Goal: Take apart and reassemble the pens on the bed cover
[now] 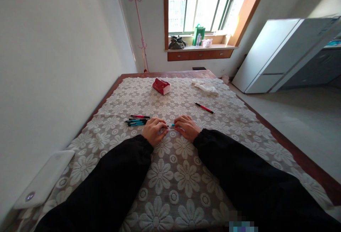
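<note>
Both arms stretch forward in black sleeves, forearms low over the white floral lace tablecloth (pixel 170 175), wrists angled inward so the knuckles nearly meet. The left hand (pixel 153 131) and right hand (pixel 187 127) are curled, fingertips pinching a slim blue-tipped pen (pixel 171 125) between them, just above the cloth. Just left of the left hand lies a small cluster of blue and red pens (pixel 137 120). A single red pen (pixel 204 108) lies apart, beyond the right hand.
</note>
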A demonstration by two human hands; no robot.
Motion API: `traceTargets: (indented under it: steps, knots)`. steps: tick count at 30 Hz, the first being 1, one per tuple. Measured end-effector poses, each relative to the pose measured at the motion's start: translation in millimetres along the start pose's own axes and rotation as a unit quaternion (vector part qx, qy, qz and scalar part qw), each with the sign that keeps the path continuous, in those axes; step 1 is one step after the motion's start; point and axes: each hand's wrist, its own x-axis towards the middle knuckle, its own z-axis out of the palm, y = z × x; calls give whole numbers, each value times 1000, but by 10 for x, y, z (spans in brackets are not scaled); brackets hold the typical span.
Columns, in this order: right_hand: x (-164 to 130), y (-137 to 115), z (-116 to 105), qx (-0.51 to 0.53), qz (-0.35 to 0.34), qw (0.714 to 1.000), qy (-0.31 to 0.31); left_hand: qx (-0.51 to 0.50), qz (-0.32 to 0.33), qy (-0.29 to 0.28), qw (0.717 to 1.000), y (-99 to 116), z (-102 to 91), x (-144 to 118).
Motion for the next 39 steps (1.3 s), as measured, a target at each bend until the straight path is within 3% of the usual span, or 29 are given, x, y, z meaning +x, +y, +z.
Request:
traceTargets:
  steps: [8,13,33,39]
  knots:
    - [-9,49,24,12,58,997,51,5,-36,21,999,-1,18,4]
    - [-20,48,34,-23,86,995,38,29,-59,-29,997,-47,76,-17]
    - [-14,15,4,-46,94,994,7,38,-94,-38,994,-29,41,-5]
    - [-17,27,16,-43,69,996,21,5,-61,-40,997,-32,39,3]
